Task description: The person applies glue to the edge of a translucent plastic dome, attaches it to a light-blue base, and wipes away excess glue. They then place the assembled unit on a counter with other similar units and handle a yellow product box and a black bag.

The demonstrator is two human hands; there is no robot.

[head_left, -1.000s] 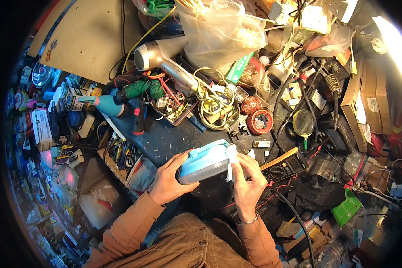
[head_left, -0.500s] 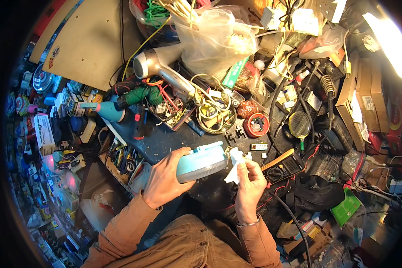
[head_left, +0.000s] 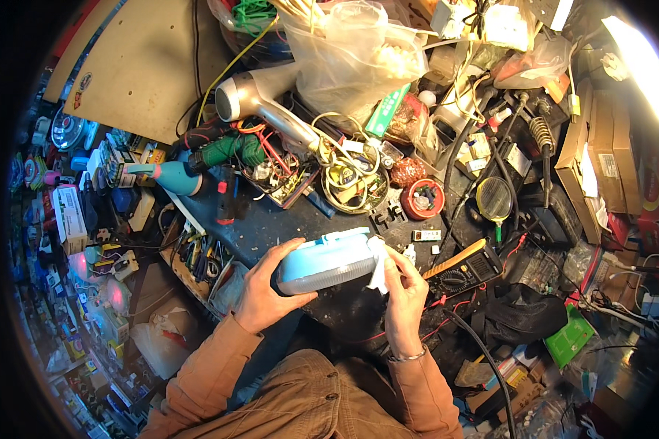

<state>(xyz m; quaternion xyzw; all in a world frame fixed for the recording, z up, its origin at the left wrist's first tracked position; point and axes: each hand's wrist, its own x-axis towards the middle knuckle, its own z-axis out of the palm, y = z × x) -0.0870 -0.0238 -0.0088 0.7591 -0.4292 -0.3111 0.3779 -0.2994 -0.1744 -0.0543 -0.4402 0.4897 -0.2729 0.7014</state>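
Note:
My left hand [head_left: 265, 291] is wrapped round the left end of a light-blue plastic device [head_left: 324, 265] with a ribbed, greyish lower side and a raised strip on top. It is held above the dark bench, tilted slightly up to the right. My right hand [head_left: 406, 294] pinches a crumpled white tissue [head_left: 378, 265] against the device's right end. A small white bottle [head_left: 410, 253] stands just behind the right fingers. Beside that hand lies a yellow and black multimeter [head_left: 464, 269].
A silver hair dryer [head_left: 263, 110], a coil of cream cable [head_left: 351, 175] and a red round tub [head_left: 422, 199] crowd the back. A magnifying glass [head_left: 495, 199] and a soldering iron with its spring holder [head_left: 540, 139] sit right. Left is a wooden tool box [head_left: 190, 269] of pliers.
My right hand has moved left and brought the tissue onto the device's right end. The device has shifted slightly left in my left hand, and its right end has tipped up.

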